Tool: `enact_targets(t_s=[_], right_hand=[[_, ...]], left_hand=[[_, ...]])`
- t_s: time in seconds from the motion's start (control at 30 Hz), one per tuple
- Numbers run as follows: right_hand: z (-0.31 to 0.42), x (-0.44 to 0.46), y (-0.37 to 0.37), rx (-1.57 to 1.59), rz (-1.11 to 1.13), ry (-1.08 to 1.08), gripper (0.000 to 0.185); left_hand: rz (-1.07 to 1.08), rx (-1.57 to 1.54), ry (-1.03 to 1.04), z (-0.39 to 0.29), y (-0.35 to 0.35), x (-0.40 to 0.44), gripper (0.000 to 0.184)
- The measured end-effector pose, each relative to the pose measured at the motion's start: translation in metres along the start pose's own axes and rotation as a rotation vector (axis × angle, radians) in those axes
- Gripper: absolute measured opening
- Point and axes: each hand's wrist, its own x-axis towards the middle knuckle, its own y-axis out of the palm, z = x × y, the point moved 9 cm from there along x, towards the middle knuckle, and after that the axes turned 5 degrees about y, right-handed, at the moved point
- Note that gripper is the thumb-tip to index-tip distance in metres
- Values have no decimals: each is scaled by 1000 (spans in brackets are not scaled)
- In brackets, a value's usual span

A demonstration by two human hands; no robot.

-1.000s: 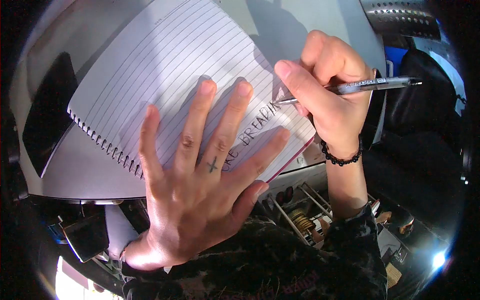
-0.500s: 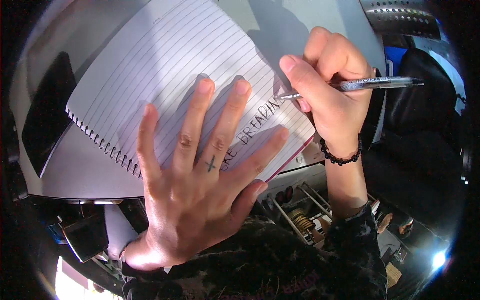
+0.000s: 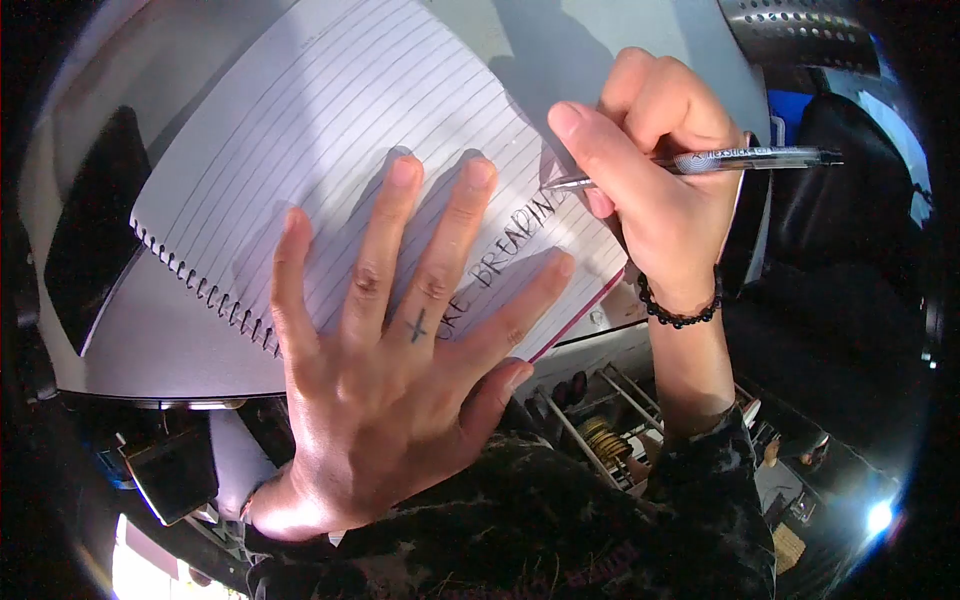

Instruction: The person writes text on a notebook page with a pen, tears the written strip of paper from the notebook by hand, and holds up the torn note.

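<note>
A spiral-bound notebook (image 3: 330,110) with ruled pages lies tilted on the table. My left hand (image 3: 390,350) is spread flat over its lower part, fingers apart, pressing on the page. In my right hand (image 3: 670,170) is a clear-barrelled pen (image 3: 750,158), gripped between thumb and fingers. The pen's tip meets the page near the right edge, at the end of handwritten capital letters (image 3: 515,235) that read "...KE BREADIN" and a last letter I cannot make out. My left hand covers the start of the writing.
Under the notebook is a pale table (image 3: 200,350) with a rounded front edge. A perforated metal cylinder (image 3: 800,35) stands at the upper right, a dark flat object (image 3: 95,220) at the left. Below the edge sits a rack (image 3: 610,430) with a coil in it.
The pen tip and my right hand have shifted slightly left and up on the page. My left hand stays spread in nearly the same place.
</note>
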Motion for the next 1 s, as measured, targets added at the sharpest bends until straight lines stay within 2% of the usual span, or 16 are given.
enact_targets(t_s=[0.37, 0.53, 1.0], right_hand=[[-3, -1, 0, -3, 37, 2, 35], [-6, -1, -12, 118, -76, 11, 34], [-3, -1, -6, 6, -48, 10, 33]], left_hand=[[-11, -14, -3, 1, 0, 0, 38], [-27, -16, 8, 2, 0, -1, 38], [-19, -27, 0, 1, 0, -1, 39]])
